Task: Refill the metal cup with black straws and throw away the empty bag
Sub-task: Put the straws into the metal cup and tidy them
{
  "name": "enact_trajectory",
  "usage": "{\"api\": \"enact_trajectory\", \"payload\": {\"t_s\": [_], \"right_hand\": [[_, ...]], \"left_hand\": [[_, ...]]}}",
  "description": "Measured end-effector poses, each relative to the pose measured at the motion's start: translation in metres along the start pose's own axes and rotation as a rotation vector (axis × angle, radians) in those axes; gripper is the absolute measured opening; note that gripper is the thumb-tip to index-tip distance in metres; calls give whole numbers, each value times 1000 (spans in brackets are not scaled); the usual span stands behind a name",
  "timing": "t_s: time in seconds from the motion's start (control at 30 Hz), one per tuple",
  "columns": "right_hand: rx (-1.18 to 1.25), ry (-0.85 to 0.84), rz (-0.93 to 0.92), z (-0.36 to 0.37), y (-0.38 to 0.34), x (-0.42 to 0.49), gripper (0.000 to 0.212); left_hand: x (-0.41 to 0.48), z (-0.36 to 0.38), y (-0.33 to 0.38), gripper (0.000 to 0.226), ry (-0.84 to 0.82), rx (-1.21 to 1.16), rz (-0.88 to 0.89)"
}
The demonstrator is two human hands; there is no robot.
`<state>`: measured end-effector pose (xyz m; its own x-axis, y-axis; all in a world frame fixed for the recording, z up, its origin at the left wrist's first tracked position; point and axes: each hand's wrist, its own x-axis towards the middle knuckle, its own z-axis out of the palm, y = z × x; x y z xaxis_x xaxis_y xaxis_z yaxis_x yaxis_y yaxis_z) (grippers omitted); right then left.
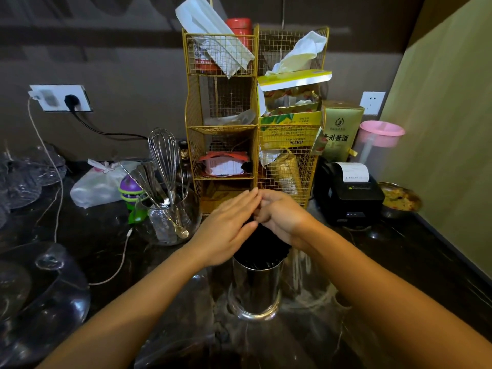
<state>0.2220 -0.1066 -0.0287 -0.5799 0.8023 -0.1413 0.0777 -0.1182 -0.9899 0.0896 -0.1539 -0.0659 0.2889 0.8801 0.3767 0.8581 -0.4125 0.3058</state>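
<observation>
A shiny metal cup (pixel 255 288) stands upright on the dark counter, in front of me at the centre. A thick bundle of black straws (pixel 262 247) sticks up out of it. My left hand (pixel 229 225) lies flat against the left side of the straw tops, fingers stretched out. My right hand (pixel 285 217) curls over the straw tops from the right, fingers bent around them. The fingertips of both hands meet above the bundle. A clear plastic bag (pixel 308 278) lies crumpled on the counter just right of the cup.
A gold wire rack (pixel 255 123) full of packets stands right behind the cup. A glass bowl with a whisk and spoons (pixel 170 209) sits to the left, a black receipt printer (pixel 348 193) to the right. Glassware (pixel 40 288) crowds the left edge. A white cable (pixel 119 265) crosses the counter.
</observation>
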Motion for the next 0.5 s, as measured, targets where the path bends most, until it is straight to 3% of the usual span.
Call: {"api": "enact_trajectory", "payload": {"t_s": [0.23, 0.5], "right_hand": [[35, 84, 13, -17, -16, -6, 49], [-117, 167, -77, -43, -26, -11, 46]], "left_hand": [[-8, 9, 0, 87, -202, 43, -23], [-1, -2, 6, 80, -163, 4, -36]]}}
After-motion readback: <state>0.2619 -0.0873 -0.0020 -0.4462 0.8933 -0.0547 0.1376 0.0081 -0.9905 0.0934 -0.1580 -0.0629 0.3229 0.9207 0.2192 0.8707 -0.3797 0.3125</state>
